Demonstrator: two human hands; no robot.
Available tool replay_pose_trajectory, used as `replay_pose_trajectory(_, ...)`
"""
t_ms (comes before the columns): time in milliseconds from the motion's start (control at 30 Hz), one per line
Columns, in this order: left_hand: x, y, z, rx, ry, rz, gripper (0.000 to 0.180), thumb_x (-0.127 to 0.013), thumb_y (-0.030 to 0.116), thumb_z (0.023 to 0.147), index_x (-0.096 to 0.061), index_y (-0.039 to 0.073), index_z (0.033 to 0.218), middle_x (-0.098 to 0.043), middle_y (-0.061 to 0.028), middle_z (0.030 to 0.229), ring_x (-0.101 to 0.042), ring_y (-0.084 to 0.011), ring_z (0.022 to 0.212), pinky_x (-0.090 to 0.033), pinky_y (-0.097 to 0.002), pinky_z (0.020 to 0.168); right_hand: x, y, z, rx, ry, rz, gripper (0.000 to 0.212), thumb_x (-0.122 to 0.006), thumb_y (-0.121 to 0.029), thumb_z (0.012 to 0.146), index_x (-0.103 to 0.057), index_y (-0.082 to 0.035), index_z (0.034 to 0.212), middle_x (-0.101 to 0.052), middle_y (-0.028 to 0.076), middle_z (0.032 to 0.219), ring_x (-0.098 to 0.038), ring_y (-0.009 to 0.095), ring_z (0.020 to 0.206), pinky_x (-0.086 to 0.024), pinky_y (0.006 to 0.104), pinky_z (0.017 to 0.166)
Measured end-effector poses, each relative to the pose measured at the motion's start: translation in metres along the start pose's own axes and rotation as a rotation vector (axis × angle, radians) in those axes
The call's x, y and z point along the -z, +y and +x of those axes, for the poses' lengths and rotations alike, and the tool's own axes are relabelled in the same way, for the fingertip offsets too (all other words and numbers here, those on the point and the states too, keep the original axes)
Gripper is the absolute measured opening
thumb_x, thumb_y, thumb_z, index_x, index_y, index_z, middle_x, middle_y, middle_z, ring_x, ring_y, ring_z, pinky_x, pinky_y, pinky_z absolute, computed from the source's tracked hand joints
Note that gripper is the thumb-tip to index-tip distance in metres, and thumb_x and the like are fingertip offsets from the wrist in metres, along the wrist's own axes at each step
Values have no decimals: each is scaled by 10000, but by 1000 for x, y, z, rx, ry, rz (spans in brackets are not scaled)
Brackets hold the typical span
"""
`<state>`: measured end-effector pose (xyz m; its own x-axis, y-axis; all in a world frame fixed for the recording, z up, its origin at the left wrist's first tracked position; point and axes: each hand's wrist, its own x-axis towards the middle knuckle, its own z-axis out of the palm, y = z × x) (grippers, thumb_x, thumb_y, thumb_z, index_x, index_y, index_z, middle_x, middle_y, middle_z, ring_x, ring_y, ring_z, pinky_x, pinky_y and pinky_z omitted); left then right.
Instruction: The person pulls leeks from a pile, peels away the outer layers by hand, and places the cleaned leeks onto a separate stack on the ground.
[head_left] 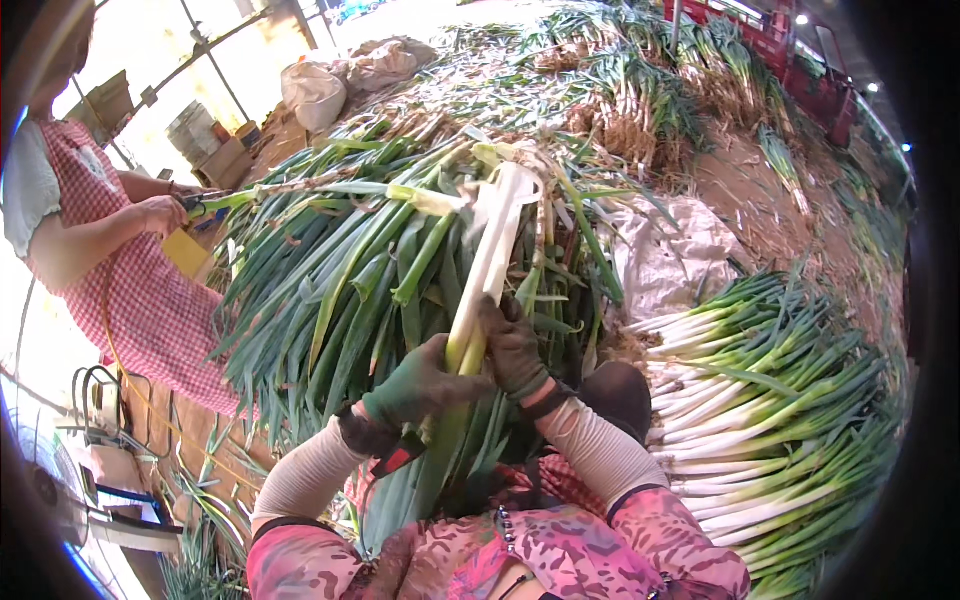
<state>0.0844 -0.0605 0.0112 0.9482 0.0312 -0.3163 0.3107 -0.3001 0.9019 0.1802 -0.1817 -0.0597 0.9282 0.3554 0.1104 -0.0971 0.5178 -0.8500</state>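
In front of my chest is a bunch of leeks [490, 255], held with the white stalks pointing away and the green leaves hanging toward my lap. My left hand [425, 383], in a dark green glove, is closed on the lower stalk where white turns green. Just above it, on the right side, my right hand [514, 347] in a dark glove wraps the same stalks. A black and red object [398, 455] shows by my left wrist; I cannot make out what it is. Beyond my hands lies a big heap of untrimmed leeks [350, 260].
At right, cleaned leeks [750, 420] lie in a row beside a pale sack [675, 245]. A person in a checked apron [130, 300] stands at left, hands on a leek. A fan [60, 490] is at lower left, bundled leeks [640, 105] and a red vehicle [800, 60] behind.
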Motion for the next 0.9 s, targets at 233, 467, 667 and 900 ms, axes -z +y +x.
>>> replay_pose_trajectory(233,24,-3,-12,61,-51,-192,435,-744,266,826,-600,-1,1138,-648,-45,897,-602,-127,840,-483,-274,772,83,58,30,17,22,-109,100,-598,-180,936,-627,-86,916,-585,-9,711,-531,85,579,-435,233,533)
replay_pose_trajectory(467,35,-21,-28,59,-37,-285,452,-734,274,822,-602,-7,1150,-655,-54,930,-614,-136,802,-500,-286,734,84,39,18,-106,241,-215,148,-539,-174,969,-615,-48,948,-608,19,753,-592,121,611,-493,245,567)
replay_pose_trajectory(667,23,-57,-24,1,-45,-339,428,-634,312,927,-580,-23,1187,-628,-64,1079,-587,-144,970,-464,-296,897,32,44,10,541,-387,-513,212,-491,-202,1019,-615,-35,978,-636,31,811,-605,125,672,-508,251,634)
replay_pose_trajectory(900,50,-17,-5,-157,260,-108,459,-369,384,1042,-585,-8,1143,-646,-100,957,-615,-161,887,-515,-299,762,-20,-7,-33,29,-353,-259,329,-659,-137,915,-554,4,1194,-664,117,997,-668,185,887,-543,322,786)
